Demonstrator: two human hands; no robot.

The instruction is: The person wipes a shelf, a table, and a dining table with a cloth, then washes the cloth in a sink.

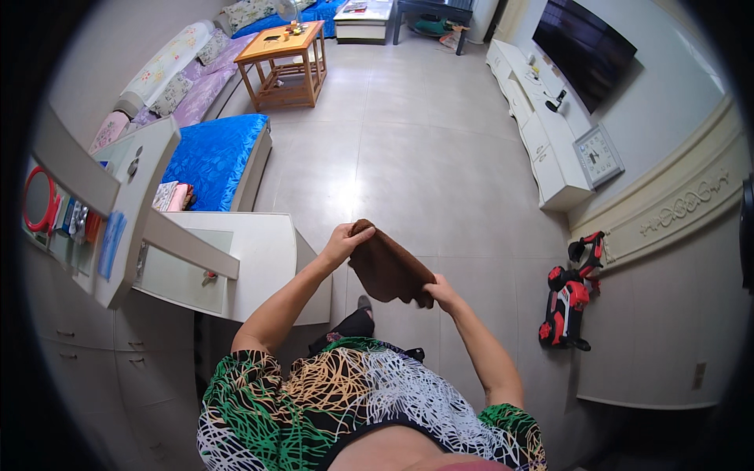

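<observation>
A brown cloth (392, 265) is stretched between my two hands, in front of my body and above the tiled floor. My left hand (343, 242) pinches its upper left corner, thumb on top. Lower and to the right, my right hand (443, 293) grips the opposite end. The top edge runs taut from one hand to the other, while the lower part hangs in loose folds. My fingers behind the cloth are partly hidden.
At left stands a white cabinet (265, 235) with open shelves. Ahead are a blue-covered seat (221, 153) and a wooden table (283, 44). A red-and-black toy ride-on car (568, 303) is by the right wall, below a white TV cabinet (542, 141) and a leaning clock (598, 154).
</observation>
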